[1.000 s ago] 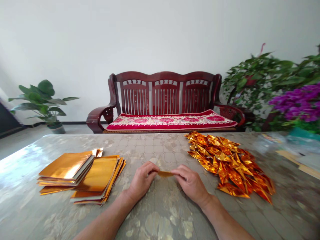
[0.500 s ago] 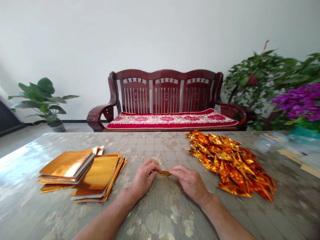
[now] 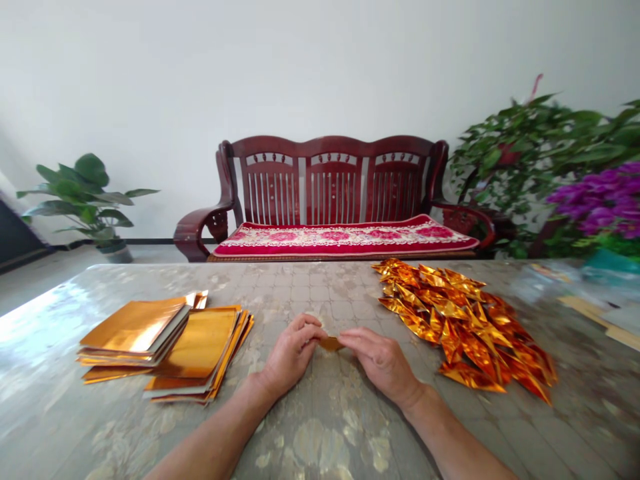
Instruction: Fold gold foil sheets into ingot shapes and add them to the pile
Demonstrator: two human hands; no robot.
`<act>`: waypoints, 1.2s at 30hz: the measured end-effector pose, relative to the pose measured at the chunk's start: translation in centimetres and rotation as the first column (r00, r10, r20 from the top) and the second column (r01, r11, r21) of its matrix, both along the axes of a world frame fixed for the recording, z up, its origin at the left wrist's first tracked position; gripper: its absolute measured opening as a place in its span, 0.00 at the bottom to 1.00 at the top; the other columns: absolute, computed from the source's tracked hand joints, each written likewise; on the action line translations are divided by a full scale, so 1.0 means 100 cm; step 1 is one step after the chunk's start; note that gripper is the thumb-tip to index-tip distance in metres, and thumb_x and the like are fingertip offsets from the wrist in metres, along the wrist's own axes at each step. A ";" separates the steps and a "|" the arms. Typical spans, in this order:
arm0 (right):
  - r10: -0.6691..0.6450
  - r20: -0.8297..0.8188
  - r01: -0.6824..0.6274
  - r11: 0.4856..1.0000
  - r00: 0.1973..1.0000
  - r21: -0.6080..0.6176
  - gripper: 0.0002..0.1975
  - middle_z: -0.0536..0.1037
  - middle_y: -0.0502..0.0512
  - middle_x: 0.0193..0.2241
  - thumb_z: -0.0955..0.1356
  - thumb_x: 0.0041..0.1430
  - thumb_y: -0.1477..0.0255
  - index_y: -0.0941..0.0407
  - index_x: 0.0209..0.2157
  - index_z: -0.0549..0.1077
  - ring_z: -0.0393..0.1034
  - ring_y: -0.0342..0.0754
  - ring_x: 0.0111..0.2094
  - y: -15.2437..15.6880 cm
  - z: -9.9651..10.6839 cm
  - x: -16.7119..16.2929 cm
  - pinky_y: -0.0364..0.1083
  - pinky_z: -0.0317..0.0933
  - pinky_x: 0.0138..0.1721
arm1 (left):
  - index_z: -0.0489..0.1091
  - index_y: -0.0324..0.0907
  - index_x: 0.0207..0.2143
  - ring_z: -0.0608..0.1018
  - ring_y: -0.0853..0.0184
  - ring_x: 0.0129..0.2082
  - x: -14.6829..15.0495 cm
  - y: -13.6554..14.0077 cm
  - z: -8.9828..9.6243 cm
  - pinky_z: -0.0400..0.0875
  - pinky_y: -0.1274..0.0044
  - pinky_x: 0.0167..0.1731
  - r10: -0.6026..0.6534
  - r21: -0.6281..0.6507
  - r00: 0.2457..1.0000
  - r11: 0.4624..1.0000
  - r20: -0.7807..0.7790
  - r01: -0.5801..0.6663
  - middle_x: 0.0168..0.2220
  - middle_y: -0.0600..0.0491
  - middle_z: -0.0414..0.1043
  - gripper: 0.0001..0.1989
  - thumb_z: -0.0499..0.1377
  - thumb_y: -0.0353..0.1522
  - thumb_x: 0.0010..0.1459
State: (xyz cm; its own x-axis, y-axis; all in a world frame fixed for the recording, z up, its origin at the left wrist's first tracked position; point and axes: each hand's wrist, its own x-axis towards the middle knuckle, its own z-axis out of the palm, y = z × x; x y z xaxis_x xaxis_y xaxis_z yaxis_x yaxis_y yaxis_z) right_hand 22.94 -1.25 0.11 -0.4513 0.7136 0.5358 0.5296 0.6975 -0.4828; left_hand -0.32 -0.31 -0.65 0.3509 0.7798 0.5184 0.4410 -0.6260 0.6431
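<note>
Between my two hands, over the middle of the table, is a small folded piece of gold foil paper [image 3: 331,343]. My left hand [image 3: 296,347] pinches its left end between thumb and fingers. At its right end, my right hand [image 3: 381,360] grips it with the fingers held together and the thumb mostly hidden beneath. To the left lie stacks of flat gold foil paper [image 3: 200,343], some sheets showing a grey side. On the right is a heap of folded gold foil ingots [image 3: 465,327] with pointed ends.
The table [image 3: 320,433] has a patterned, glossy cover. Plastic bags [image 3: 545,283] and pale card strips [image 3: 595,317] lie at its right side. Beyond it stands a dark red wooden bench [image 3: 330,183] with a red floral cover, between potted plants [image 3: 87,200].
The folded foil paper has tilted a little, and more of its face shows. Both hands stay in nearly the same place, still holding it. The view has shifted slightly.
</note>
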 end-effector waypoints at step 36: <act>0.019 -0.139 -0.007 0.996 0.990 0.090 0.09 0.80 0.53 0.34 0.68 0.61 0.78 0.52 0.38 0.79 0.75 0.45 0.36 -0.002 0.005 -0.002 0.42 0.69 0.38 | 0.76 0.43 0.36 0.79 0.70 0.35 0.002 -0.004 -0.001 0.70 0.81 0.37 -0.051 -0.032 0.998 0.998 -0.046 0.049 0.34 0.54 0.78 0.06 0.58 0.26 0.62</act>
